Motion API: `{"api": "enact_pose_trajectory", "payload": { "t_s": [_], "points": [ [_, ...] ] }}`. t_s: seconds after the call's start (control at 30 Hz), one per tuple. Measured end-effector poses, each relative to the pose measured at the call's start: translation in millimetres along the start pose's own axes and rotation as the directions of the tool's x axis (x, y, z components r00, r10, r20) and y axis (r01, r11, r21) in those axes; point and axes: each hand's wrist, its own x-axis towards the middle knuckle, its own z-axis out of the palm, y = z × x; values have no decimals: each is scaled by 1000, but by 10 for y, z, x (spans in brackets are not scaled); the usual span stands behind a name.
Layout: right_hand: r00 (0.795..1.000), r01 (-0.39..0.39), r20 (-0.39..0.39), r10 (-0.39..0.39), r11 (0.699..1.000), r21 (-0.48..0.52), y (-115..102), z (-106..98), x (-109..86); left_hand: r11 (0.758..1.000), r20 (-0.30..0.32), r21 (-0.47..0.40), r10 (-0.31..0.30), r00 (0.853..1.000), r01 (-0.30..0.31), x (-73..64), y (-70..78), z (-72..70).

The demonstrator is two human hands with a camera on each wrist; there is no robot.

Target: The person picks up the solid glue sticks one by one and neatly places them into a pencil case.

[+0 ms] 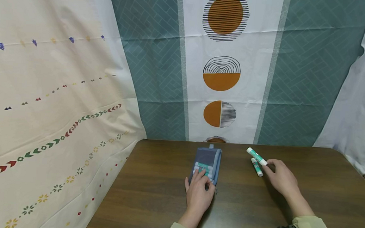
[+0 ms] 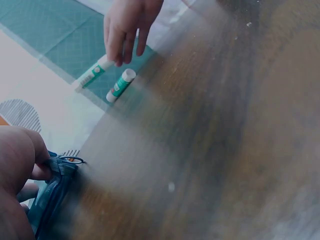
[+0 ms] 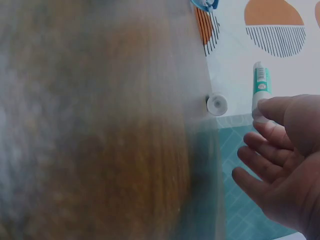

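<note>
A blue zip pouch (image 1: pixel 205 155) lies on the table, with several green-and-white glue sticks (image 1: pixel 203 166) showing through its front. My left hand (image 1: pixel 198 194) is on its near end; in the left wrist view, fingers grip the pouch (image 2: pixel 52 192) beside its zip pull. Over to the right, my right hand (image 1: pixel 281 177) pinches one glue stick (image 1: pixel 256 156) by its near end between thumb and finger, the stick tilted away from me. Just below it is a second glue stick (image 1: pixel 256 167), which the right hand does not hold. In the right wrist view the other right fingers hang spread.
The brown wooden table (image 1: pixel 232 216) ends at a back edge right behind the pouch and glue sticks. A patterned teal-and-white cloth (image 1: pixel 231 50) hangs behind it, and a cream printed cloth (image 1: pixel 53 94) hangs on the left.
</note>
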Motion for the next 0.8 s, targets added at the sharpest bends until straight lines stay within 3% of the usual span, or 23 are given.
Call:
{"api": "enact_pose_trajectory", "payload": {
  "t_s": [0.8],
  "points": [
    [988,156,8,-157,986,48,-482,250,44,1000,0,12,7,1000,-7,2,-5,9]
  ]
}}
